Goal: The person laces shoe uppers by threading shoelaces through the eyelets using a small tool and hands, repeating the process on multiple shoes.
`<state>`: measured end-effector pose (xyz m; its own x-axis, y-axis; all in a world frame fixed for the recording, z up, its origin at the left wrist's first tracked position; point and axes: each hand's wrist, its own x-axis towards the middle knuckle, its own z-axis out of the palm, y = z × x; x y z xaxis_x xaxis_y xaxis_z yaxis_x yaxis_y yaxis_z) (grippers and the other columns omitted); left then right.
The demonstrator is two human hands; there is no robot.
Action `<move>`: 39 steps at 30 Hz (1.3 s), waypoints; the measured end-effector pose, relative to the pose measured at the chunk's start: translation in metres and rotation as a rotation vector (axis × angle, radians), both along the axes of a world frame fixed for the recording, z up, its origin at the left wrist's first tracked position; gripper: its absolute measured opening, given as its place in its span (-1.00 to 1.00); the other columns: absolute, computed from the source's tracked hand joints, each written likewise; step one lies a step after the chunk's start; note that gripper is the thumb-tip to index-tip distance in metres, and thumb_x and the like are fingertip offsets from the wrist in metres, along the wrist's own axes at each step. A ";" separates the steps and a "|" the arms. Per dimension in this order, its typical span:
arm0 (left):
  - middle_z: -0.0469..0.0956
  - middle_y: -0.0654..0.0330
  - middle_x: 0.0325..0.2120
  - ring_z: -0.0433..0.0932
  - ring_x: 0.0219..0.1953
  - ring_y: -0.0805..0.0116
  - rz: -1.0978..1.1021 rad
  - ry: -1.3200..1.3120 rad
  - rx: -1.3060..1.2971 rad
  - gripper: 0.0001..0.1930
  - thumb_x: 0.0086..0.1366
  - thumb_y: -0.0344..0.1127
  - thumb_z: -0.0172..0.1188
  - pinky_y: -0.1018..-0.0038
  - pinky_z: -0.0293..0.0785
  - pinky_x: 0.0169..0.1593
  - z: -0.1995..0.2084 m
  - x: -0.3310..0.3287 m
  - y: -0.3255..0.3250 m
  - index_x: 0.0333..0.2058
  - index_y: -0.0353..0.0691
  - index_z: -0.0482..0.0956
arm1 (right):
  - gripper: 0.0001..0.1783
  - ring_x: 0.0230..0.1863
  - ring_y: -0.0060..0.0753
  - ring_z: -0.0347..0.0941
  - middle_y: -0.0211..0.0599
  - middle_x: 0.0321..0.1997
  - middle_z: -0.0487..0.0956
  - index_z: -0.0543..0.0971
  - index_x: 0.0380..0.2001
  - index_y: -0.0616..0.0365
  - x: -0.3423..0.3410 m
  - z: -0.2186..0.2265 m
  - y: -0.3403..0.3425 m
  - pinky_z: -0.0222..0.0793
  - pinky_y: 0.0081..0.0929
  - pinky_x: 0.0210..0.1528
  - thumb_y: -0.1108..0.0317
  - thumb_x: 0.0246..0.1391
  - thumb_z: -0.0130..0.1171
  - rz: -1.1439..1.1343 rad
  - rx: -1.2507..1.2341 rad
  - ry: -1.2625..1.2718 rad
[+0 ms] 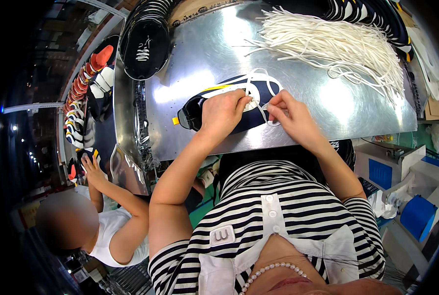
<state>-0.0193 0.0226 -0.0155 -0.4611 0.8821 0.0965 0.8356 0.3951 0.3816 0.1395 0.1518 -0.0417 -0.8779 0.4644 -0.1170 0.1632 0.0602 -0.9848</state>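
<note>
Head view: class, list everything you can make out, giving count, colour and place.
Shoe: one, navy, white and yellow, on table
Lace: count unclear, white, on shoe
Lace pile: one, white, table's far right
Table: one, silver, centre
Black stack: one, black with white lacing, upper left
Navy stack: one, navy, white and yellow, upper right
Red row: one, red-orange, left
Co-worker: one, white top, lower left
Equipment: count unclear, off-white and blue, lower right
Striped top: one, black and white, on wearer
Necklace: one, white, bottom centre
Left hand: one, bare, at lace
Right hand: one, bare, pinching lace
</note>
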 end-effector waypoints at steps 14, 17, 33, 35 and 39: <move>0.57 0.09 -0.58 0.57 -0.48 0.07 -0.028 -0.070 -0.069 -0.74 0.26 -0.09 0.19 0.27 0.43 -0.39 0.006 -0.001 0.004 -0.35 -0.17 0.64 | -0.84 -0.48 -0.37 0.57 -0.24 -0.53 0.59 0.48 -0.36 0.28 -0.007 -0.008 -0.003 0.44 -0.48 -0.37 0.38 0.16 0.13 0.045 0.202 -0.051; 0.60 0.06 -0.50 0.59 -0.40 0.05 -0.095 -0.207 -0.037 -0.77 0.22 -0.16 0.22 0.28 0.46 -0.31 0.006 -0.007 0.000 -0.33 -0.21 0.63 | -0.82 -0.51 -0.23 0.58 -0.21 -0.56 0.61 0.48 -0.37 0.24 -0.009 -0.012 -0.002 0.43 -0.40 -0.39 0.33 0.15 0.14 0.024 0.177 -0.039; 0.60 0.12 -0.40 0.58 -0.35 0.06 -0.196 -0.059 0.047 -0.74 0.11 -0.47 0.22 0.28 0.48 -0.29 0.006 0.011 -0.028 -0.17 -0.20 0.60 | -0.72 -0.35 -0.01 0.56 -0.09 -0.41 0.61 0.48 -0.20 0.22 0.014 0.011 -0.002 0.44 -0.23 -0.29 0.23 0.15 0.15 0.167 0.463 -0.168; 0.59 0.11 -0.44 0.59 -0.39 0.09 -0.176 0.099 0.216 -0.79 0.11 -0.49 0.22 0.29 0.48 -0.32 0.003 0.002 -0.047 -0.23 -0.23 0.59 | -0.74 -0.35 -0.17 0.59 -0.24 -0.42 0.64 0.56 -0.31 0.19 0.044 0.025 0.026 0.45 -0.35 -0.27 0.20 0.08 0.24 0.260 0.300 -0.190; 0.59 0.08 -0.46 0.59 -0.41 0.10 -0.295 0.086 0.299 -0.87 0.12 -0.49 0.24 0.31 0.48 -0.33 0.007 0.019 -0.042 -0.31 -0.23 0.57 | -0.59 -0.21 -0.56 0.41 -0.24 -0.20 0.56 0.45 -0.15 0.16 0.027 0.020 0.061 0.37 -0.54 -0.20 0.25 0.00 0.35 -0.109 0.159 0.227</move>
